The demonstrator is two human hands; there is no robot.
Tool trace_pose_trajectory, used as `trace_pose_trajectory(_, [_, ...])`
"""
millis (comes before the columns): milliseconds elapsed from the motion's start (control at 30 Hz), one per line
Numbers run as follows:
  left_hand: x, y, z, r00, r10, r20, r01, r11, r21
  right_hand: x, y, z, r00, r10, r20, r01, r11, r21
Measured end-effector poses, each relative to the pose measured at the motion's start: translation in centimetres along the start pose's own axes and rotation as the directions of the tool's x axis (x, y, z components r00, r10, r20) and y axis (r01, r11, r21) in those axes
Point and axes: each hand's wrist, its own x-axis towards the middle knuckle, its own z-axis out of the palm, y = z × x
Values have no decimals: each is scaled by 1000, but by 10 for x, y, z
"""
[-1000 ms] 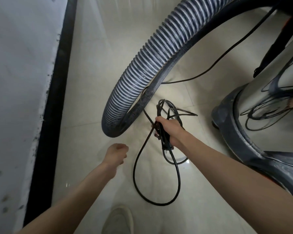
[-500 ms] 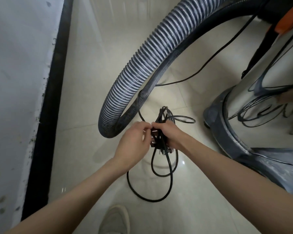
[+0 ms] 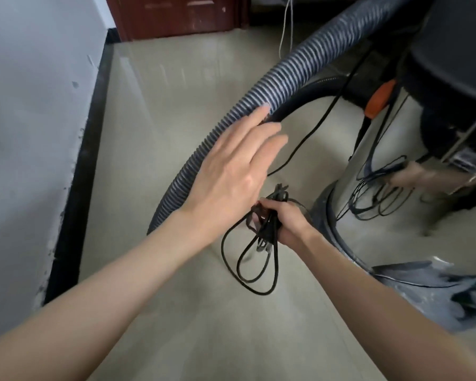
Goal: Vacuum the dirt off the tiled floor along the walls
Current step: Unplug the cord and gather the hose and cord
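Beside hose (image 3: 259,105), right hand (image 3: 289,221) gripping cord (image 3: 261,229)

Both arms are bare and reach forward from the bottom of the view. The left hand (image 3: 231,166) is held up high with its back facing us. Its fingers (image 3: 261,116) are straight and spread a little, pointing up and to the right. The right hand (image 3: 283,218) is lower, just beside the left wrist. Its fingers are curled tight around a bundle of black cord (image 3: 261,243).
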Motion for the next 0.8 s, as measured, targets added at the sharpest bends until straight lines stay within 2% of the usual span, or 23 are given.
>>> trace_pose_trajectory(33, [11, -3, -3, 1000, -25, 15, 25, 999, 46, -2, -7, 1, 1000, 0, 7, -1, 999, 42])
trace_pose_trajectory(100, [34, -7, -7, 977, -169, 132, 158, 984, 86, -7, -20, 3, 1000, -16, 19, 14, 990, 140])
trace_pose_trajectory(200, [67, -8, -2, 911, -329, 247, 332, 943, 31, -15, -37, 6, 996, -82, 23, 75, 971, 225])
trace_pose_trajectory(333, [111, -3, 10, 901, -375, 220, 417, 888, -195, -29, -56, 6, 990, -138, 30, 122, 944, 307])
trace_pose_trajectory(467, [138, -5, 18, 860, -392, 326, 485, 827, -286, -42, -74, 1, 981, -190, 28, 169, 922, 349])
trace_pose_trajectory(533, [139, -9, 18, 859, -409, 308, 504, 783, -365, -48, -84, 1, 978, -208, 26, 182, 907, 380])
trace_pose_trajectory(667, [149, -12, 8, 883, -435, 177, 463, 743, -483, -53, -95, 1, 972, -236, 16, 208, 885, 415])
trace_pose_trajectory(800, [173, -13, 1, 890, -443, 111, 429, 726, -537, -55, -97, 5, 972, -234, 36, 196, 882, 428])
